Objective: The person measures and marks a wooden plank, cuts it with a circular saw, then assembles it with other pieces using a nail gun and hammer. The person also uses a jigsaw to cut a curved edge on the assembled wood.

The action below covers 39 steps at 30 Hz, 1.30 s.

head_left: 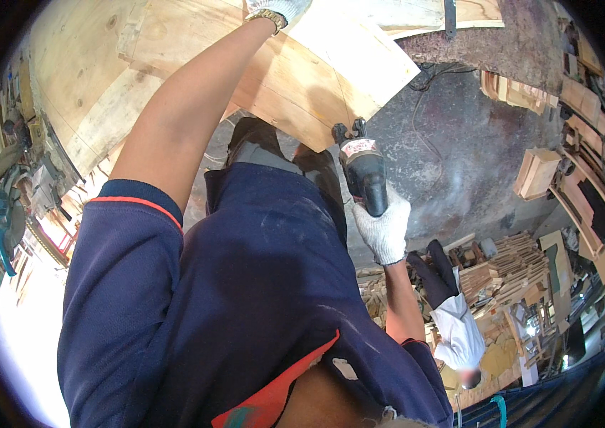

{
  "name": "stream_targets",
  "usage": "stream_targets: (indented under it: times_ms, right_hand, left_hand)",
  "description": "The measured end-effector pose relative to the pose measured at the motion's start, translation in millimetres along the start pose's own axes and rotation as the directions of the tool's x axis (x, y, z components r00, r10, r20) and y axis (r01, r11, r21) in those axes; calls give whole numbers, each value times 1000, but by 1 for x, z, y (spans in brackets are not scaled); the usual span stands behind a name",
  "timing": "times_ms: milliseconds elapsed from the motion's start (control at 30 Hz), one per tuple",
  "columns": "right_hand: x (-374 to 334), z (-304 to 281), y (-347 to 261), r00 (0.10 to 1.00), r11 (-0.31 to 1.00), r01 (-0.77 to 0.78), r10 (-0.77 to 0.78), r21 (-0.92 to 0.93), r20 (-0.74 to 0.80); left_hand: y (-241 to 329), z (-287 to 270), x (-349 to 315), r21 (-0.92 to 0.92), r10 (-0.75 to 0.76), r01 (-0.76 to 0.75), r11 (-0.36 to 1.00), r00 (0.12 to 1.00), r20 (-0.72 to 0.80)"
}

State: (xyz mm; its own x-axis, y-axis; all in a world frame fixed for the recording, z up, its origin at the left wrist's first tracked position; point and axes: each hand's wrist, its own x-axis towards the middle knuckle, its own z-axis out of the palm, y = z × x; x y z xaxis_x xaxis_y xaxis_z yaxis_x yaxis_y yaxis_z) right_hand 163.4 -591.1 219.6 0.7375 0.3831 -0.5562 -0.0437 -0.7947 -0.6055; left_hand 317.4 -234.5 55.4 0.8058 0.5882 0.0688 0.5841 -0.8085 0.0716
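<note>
My right hand (384,227), in a white knit glove, is closed around the rear grip of a black jigsaw (365,167). The jigsaw's front end meets the near edge of a plywood sheet (295,96). From that spot a thin dark line runs up across the wood; whether it is drawn or cut I cannot tell. My left hand (281,8), also gloved and with a gold watch at the wrist, is over the plywood at the top edge of the view. Its fingers are cut off by the frame.
A larger wooden panel (74,93) lies at the left. Beyond the dark floor (452,143), a stack of cut pieces (536,173) stands at right. A cable (420,132) trails across the floor. Another person in a white shirt (461,332) is near piled wood strips (513,267).
</note>
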Motion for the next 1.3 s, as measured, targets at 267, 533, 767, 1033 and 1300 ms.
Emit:
stream_targets:
  times_ms: [267, 533, 767, 1033, 1300]
  right_hand:
    - [0, 2, -1, 999, 998, 32, -30, 50, -41]
    - [3, 2, 0, 999, 999, 31, -31, 15, -28]
    - [6, -2, -5, 998, 998, 47, -46, 37, -31]
    - [9, -3, -2, 997, 996, 73, -72, 42, -13]
    - [12, -6, -3, 994, 994, 105, -105, 29, 13]
  left_hand:
    - [-1, 2, -1, 8, 17, -17, 1000, 999, -28]
    - [-1, -1, 0, 15, 22, -22, 1000, 999, -25]
    - [1, -4, 1, 6, 4, -4, 1000, 1000, 17]
    - [2, -3, 0, 22, -7, 7, 1000, 1000, 27]
    - [4, -8, 0, 31, -24, 22, 999, 998, 58]
